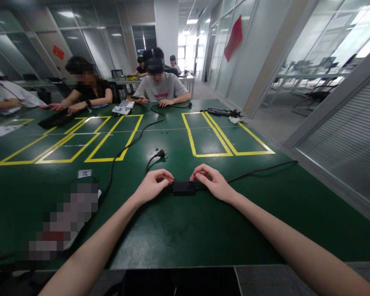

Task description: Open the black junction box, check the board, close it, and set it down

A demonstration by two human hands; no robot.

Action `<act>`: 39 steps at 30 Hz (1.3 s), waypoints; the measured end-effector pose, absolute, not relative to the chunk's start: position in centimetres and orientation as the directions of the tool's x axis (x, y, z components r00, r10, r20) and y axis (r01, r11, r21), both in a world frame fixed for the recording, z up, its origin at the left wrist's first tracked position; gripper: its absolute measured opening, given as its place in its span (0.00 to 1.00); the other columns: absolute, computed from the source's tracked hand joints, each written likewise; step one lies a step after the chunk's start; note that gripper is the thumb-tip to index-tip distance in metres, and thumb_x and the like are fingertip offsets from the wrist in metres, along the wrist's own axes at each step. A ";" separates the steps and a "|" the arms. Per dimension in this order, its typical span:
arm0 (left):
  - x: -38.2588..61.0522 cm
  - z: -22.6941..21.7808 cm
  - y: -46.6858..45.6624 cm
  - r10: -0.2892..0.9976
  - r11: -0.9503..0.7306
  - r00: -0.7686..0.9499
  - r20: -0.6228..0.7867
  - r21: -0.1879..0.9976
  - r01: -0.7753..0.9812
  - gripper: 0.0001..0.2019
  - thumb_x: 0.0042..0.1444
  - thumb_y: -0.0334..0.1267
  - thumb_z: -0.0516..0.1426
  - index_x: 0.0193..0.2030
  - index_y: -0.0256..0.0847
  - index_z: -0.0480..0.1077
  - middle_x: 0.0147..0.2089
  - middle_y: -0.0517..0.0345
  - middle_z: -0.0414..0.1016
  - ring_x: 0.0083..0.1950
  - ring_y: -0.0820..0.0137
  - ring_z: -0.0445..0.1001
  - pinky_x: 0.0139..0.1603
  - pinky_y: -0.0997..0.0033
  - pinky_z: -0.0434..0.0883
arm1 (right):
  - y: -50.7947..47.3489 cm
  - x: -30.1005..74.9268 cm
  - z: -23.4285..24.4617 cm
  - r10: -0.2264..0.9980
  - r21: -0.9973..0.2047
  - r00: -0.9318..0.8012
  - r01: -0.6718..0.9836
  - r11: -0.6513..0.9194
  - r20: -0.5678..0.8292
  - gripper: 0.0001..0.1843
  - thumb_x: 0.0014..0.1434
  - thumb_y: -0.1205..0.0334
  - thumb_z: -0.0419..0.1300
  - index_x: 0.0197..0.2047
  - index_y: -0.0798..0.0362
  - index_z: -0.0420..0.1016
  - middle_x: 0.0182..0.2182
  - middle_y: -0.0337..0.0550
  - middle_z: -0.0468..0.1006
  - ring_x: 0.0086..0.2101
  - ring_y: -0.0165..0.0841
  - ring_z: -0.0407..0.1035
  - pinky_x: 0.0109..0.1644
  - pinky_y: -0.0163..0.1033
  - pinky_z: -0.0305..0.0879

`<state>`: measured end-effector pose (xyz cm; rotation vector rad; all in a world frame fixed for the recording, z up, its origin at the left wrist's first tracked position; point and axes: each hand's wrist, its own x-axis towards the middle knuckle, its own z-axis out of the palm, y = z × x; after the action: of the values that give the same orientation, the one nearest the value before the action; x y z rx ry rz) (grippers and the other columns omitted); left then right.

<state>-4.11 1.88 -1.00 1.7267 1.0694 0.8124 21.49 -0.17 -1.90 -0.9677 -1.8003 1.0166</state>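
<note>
A small black power adapter (183, 188) lies on the green table (179, 230) in front of me. My left hand (154, 185) rests at its left end with the fingers curled in, pinching the cable there. My right hand (211, 181) is at its right end, fingers also curled around the cable where it leaves the brick. One black cord runs from the left end up to a loose plug (160, 153). Another cord (262, 169) trails off to the right across the table.
Yellow tape rectangles (222, 139) mark the tabletop further out. A long black cable (126, 148) snakes to the far side, where several people sit with devices. A blurred object (64, 218) lies at my left; a black tripod-like item (223, 112) lies far right.
</note>
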 end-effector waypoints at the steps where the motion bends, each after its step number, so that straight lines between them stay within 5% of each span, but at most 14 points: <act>1: -4.1 -1.0 1.8 0.908 -0.215 0.412 0.070 0.923 0.318 0.08 0.53 0.34 0.57 0.36 0.37 0.77 0.36 0.53 0.82 0.38 0.67 0.80 0.40 0.70 0.75 | -0.2 21.5 -1.8 0.888 -0.895 -0.360 0.229 0.382 0.286 0.10 0.68 0.53 0.58 0.42 0.51 0.71 0.37 0.45 0.83 0.40 0.36 0.78 0.49 0.45 0.75; 7: -3.8 -0.7 1.1 0.880 -0.352 0.451 0.150 0.843 0.407 0.10 0.56 0.44 0.62 0.37 0.38 0.77 0.36 0.55 0.80 0.36 0.69 0.76 0.38 0.71 0.73 | -0.6 21.4 -1.5 0.852 -0.827 -0.410 0.313 0.467 0.325 0.08 0.62 0.59 0.64 0.43 0.52 0.75 0.38 0.44 0.82 0.39 0.35 0.77 0.49 0.44 0.75; 14: -3.2 -1.0 0.6 0.799 -0.555 0.549 0.243 0.649 0.520 0.09 0.61 0.43 0.60 0.41 0.41 0.77 0.39 0.56 0.75 0.38 0.68 0.74 0.38 0.70 0.71 | -0.8 20.6 -2.3 0.818 -0.634 -0.471 0.532 0.562 0.330 0.07 0.63 0.61 0.64 0.45 0.51 0.78 0.41 0.45 0.82 0.43 0.39 0.76 0.50 0.47 0.72; 21: -1.0 -1.6 -0.7 0.693 -0.721 0.678 0.245 0.221 0.657 0.13 0.72 0.34 0.45 0.49 0.38 0.71 0.48 0.47 0.75 0.49 0.59 0.70 0.52 0.57 0.69 | -1.8 18.8 -2.3 0.766 -0.269 -0.554 0.722 0.637 0.327 0.10 0.71 0.63 0.54 0.46 0.55 0.75 0.45 0.51 0.78 0.44 0.42 0.69 0.49 0.48 0.67; 27: -1.0 -1.5 -1.0 0.689 -0.723 0.692 0.215 0.136 0.678 0.14 0.72 0.35 0.43 0.53 0.37 0.69 0.53 0.47 0.73 0.52 0.58 0.69 0.55 0.55 0.67 | -2.6 18.1 -2.4 0.770 -0.046 -0.566 0.796 0.603 0.294 0.13 0.72 0.62 0.49 0.49 0.57 0.73 0.47 0.55 0.75 0.45 0.45 0.66 0.50 0.51 0.63; 31: -1.3 -1.4 -0.8 0.695 -0.716 0.678 0.239 0.151 0.681 0.14 0.72 0.37 0.45 0.52 0.38 0.69 0.52 0.47 0.73 0.52 0.59 0.69 0.54 0.55 0.67 | -2.4 18.5 -2.0 0.782 -0.114 -0.561 0.788 0.605 0.273 0.13 0.73 0.61 0.49 0.49 0.56 0.73 0.48 0.55 0.75 0.46 0.45 0.66 0.51 0.52 0.65; 39: -2.2 -0.7 -0.2 0.723 -0.691 0.668 0.176 0.187 0.698 0.19 0.67 0.55 0.54 0.36 0.40 0.69 0.37 0.55 0.75 0.39 0.63 0.72 0.42 0.63 0.68 | -1.4 21.1 -1.0 0.730 -0.557 -0.641 0.526 0.643 0.237 0.11 0.68 0.54 0.61 0.45 0.54 0.76 0.45 0.49 0.78 0.46 0.39 0.73 0.51 0.45 0.72</act>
<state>-2.21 -0.22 -0.67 2.7733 1.1852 0.3615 21.08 -1.37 -0.99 -0.9863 -2.4186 0.6201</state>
